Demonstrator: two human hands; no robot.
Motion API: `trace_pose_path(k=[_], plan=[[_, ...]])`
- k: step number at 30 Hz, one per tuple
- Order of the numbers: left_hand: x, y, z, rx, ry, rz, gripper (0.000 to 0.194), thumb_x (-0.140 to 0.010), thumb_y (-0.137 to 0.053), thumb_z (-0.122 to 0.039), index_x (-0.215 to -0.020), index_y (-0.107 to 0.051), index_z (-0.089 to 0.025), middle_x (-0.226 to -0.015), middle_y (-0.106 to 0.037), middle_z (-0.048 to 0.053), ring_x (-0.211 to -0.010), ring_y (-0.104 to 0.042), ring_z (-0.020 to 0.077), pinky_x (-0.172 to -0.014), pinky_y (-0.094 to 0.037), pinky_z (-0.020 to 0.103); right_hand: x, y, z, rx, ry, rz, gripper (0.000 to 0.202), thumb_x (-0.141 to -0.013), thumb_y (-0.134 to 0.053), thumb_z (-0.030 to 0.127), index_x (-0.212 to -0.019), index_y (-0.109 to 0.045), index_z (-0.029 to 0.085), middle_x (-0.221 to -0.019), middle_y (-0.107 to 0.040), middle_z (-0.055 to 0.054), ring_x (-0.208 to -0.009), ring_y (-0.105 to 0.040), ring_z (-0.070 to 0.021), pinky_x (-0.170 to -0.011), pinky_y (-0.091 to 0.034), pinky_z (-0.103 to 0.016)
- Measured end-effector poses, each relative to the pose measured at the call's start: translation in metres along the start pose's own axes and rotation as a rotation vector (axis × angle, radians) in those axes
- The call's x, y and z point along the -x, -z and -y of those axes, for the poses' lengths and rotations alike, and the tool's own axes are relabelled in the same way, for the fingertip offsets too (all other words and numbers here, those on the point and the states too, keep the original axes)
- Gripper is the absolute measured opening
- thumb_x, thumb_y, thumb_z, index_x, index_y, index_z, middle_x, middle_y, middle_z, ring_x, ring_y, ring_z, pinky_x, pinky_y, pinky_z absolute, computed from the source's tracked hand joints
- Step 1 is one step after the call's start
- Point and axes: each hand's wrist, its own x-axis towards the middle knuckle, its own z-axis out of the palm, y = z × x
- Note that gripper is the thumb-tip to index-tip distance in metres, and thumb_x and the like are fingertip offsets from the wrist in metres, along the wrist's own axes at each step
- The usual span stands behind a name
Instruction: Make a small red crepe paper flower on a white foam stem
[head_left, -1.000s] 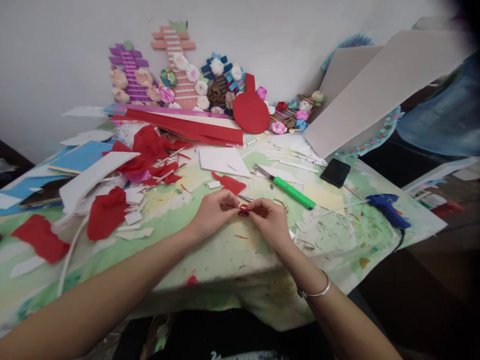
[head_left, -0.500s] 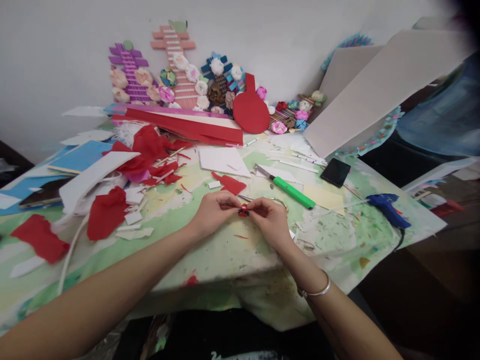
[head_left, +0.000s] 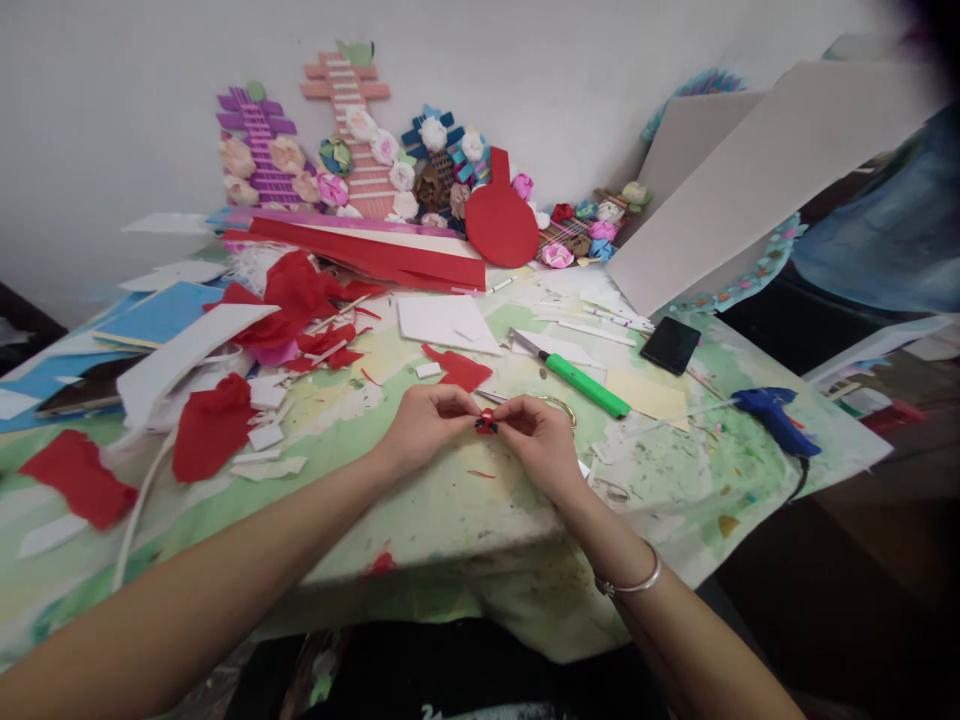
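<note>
Between the fingertips of both hands is a small red and black piece (head_left: 486, 421), too small to name surely. My left hand (head_left: 429, 425) pinches its left side, and my right hand (head_left: 541, 435) pinches the right side. Just behind the fingers lie a red paper scrap (head_left: 463, 371) and a small white block (head_left: 428, 370). Scissors (head_left: 564, 407) rest partly hidden behind my right hand, their handle loops showing. A green utility knife (head_left: 585, 385) with its blade out lies beyond that hand. Under my wrists a thin red strip (head_left: 481, 474) lies on the stained tablecloth (head_left: 420, 530).
Red crepe paper (head_left: 300, 290) and white scraps pile up at the left. A blue glue gun (head_left: 778, 418) and a black phone (head_left: 671, 345) lie at the right. Along the wall lean a red paper guitar shape (head_left: 502, 220) and flower-decked stick crafts (head_left: 360, 150). A grey board (head_left: 750, 180) stands at the right.
Hardly anything differs. Both hands keep their pinch on the small piece, which has shifted very slightly between the fingertips.
</note>
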Motion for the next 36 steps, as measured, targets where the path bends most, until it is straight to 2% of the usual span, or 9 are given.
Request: trace_pose_path(k=[11,16,29,32,36], plan=[[-0.0006,0.0001,-0.0028,0.014,-0.002,0.02,0.009,-0.067,-0.074,-0.023,-0.07,-0.071,-0.015,-0.073,-0.072,0.004,-0.071,-0.065,0.0169,-0.073,-0.053,0.029,0.0005,0.0003,-0.0012,0.0,0.013,0.003,0.003,-0.072,-0.066,0.021,-0.075,-0.066,0.019,-0.078,-0.071,-0.004,-0.074,-0.067,-0.0186,-0.074,-0.054,-0.032],[-0.0006,0.0001,-0.0024,0.001,-0.004,0.014,0.009,-0.068,-0.072,-0.023,-0.071,-0.071,-0.015,-0.073,-0.071,0.004,-0.072,-0.066,0.0172,-0.073,-0.053,0.03,0.0003,0.0006,0.0012,0.039,0.004,0.0,0.009,-0.073,-0.067,0.027,-0.074,-0.067,0.018,-0.074,-0.07,-0.004,-0.068,-0.065,-0.0175,-0.067,-0.052,-0.029],[-0.0054,-0.0033,0.0038,0.144,0.051,0.063,0.013,-0.065,-0.071,-0.019,-0.071,-0.061,-0.014,-0.072,-0.066,0.001,-0.07,-0.061,0.014,-0.071,-0.048,0.027,-0.0015,-0.0001,-0.0006,0.012,-0.036,0.005,0.005,-0.07,-0.063,0.023,-0.073,-0.064,0.018,-0.072,-0.068,-0.003,-0.067,-0.063,-0.0163,-0.066,-0.051,-0.029],[-0.006,-0.0045,0.0032,0.195,0.039,0.073,0.018,-0.062,-0.072,-0.018,-0.072,-0.057,-0.015,-0.073,-0.063,0.0,-0.069,-0.059,0.013,-0.069,-0.046,0.026,-0.0026,-0.0007,-0.0012,-0.036,-0.029,0.006,0.004,-0.068,-0.063,0.02,-0.072,-0.061,0.018,-0.071,-0.066,-0.001,-0.066,-0.062,-0.0151,-0.065,-0.05,-0.028],[-0.007,-0.0068,0.0011,0.222,0.091,0.07,0.014,-0.06,-0.064,-0.01,-0.071,-0.057,-0.015,-0.069,-0.062,-0.002,-0.067,-0.057,0.0117,-0.067,-0.043,0.025,-0.0034,-0.0018,0.0021,-0.139,-0.036,0.028,0.011,-0.066,-0.065,0.019,-0.075,-0.058,0.019,-0.072,-0.063,0.0,-0.067,-0.061,-0.014,-0.065,-0.05,-0.026]])
